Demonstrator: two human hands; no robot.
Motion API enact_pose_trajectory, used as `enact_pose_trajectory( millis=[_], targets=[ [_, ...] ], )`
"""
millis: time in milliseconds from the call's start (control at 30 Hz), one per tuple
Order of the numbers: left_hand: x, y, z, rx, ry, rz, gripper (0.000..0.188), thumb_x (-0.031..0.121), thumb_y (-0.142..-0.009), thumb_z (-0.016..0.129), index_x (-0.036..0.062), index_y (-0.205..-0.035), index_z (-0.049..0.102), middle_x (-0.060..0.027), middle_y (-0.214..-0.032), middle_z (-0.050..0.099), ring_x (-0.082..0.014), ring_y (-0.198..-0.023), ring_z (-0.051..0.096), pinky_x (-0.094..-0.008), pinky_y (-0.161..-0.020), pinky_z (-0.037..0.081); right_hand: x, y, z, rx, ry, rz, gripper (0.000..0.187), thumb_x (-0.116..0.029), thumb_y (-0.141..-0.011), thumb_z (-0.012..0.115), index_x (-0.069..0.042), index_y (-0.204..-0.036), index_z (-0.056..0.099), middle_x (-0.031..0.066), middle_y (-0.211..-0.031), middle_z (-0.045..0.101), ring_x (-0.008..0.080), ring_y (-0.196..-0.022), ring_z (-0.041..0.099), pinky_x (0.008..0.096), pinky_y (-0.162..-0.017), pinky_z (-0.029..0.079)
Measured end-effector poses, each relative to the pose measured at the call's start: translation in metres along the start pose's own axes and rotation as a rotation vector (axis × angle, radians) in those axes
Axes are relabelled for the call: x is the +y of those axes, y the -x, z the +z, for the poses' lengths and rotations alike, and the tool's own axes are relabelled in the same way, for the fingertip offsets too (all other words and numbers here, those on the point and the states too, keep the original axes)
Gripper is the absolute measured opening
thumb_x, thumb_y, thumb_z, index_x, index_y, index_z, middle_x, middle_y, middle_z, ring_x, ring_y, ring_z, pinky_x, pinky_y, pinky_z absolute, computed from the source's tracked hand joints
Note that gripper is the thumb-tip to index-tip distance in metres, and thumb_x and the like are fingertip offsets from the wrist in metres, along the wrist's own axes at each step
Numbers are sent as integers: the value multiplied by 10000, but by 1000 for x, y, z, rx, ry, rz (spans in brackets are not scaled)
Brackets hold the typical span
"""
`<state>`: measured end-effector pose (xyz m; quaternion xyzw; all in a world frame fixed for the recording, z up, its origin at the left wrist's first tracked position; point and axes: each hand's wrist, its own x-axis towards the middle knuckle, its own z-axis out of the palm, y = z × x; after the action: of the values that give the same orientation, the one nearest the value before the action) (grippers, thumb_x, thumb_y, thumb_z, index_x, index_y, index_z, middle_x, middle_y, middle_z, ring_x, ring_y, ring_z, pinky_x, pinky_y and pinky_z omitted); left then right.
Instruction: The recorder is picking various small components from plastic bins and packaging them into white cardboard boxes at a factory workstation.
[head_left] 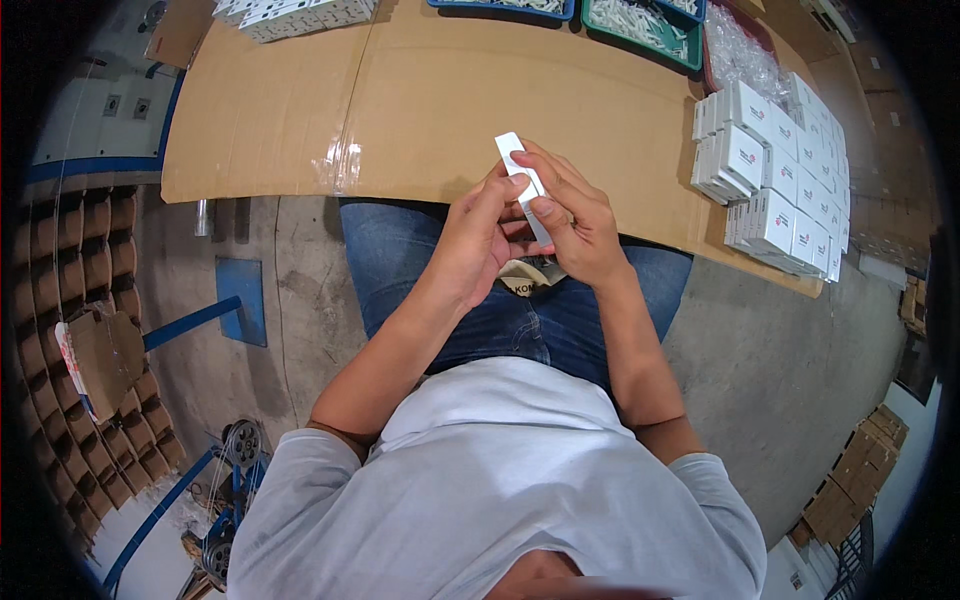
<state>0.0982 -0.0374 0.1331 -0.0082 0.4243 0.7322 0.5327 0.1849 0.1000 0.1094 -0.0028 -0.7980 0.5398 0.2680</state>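
Observation:
A slim white box [510,146] is held between my two hands, just past the near edge of the table and above my lap. It is tilted, its far end leaning to the left. My left hand [474,238] is closed on its left side, with the thumb pressed on the upper face. From the right, my right hand [584,226] grips it, thumb low on the face and fingers curled round the far part. The fingers hide much of the box, and whether its flaps are open I cannot tell.
Cardboard covers the table [262,115]. Stacked white boxes [790,195] stand at its right edge, with more white boxes [300,18] far left. Along the back are a blue tray [505,12], a green tray [640,42] of small white parts, and clear plastic bags [738,55] in a reddish tray.

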Motion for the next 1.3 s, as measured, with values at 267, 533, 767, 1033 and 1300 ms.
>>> enact_pose_trajectory(
  millis=[267,533,767,1033,1300],
  targets=[
    [0,1,1,7,-7,1,373,391,-994,576,89,-1212,577,-81,-1086,675,-198,-1001,677,-406,-823,586,1,0,0,6,-18,8,395,-155,-996,623,25,-1348,622,232,-1394,601,368,-1270,586,419,-1043,463],
    [-1,0,-1,-15,-24,1,392,412,-1001,557,94,-1230,564,-86,-1094,677,-193,-997,680,-404,-820,588,1,0,-1,-4,-19,6,401,-155,-990,633,31,-1344,623,238,-1397,597,364,-1266,589,417,-1039,467],
    [-1,0,0,-5,-26,-2,401,419,-999,558,91,-1231,564,-91,-1099,677,-192,-992,684,-399,-822,589,3,0,0,5,-42,18,410,-161,-986,640,37,-1345,620,235,-1395,600,361,-1261,592,417,-1038,467],
    [0,1,1,13,-31,-10,427,442,-993,562,91,-1236,566,-85,-1096,674,-185,-1007,680,-406,-843,589,3,0,-2,1,-46,16,429,-178,-975,661,16,-1356,621,217,-1396,604,350,-1270,585,408,-1041,463],
    [2,2,5,13,9,-74,501,492,-989,546,75,-1266,566,-109,-1147,667,-214,-1061,674,-455,-930,584,11,2,-6,-15,-189,100,503,-396,-1071,486,-52,-1423,588,157,-1308,643,227,-1082,622,328,-898,510]
  ],
)
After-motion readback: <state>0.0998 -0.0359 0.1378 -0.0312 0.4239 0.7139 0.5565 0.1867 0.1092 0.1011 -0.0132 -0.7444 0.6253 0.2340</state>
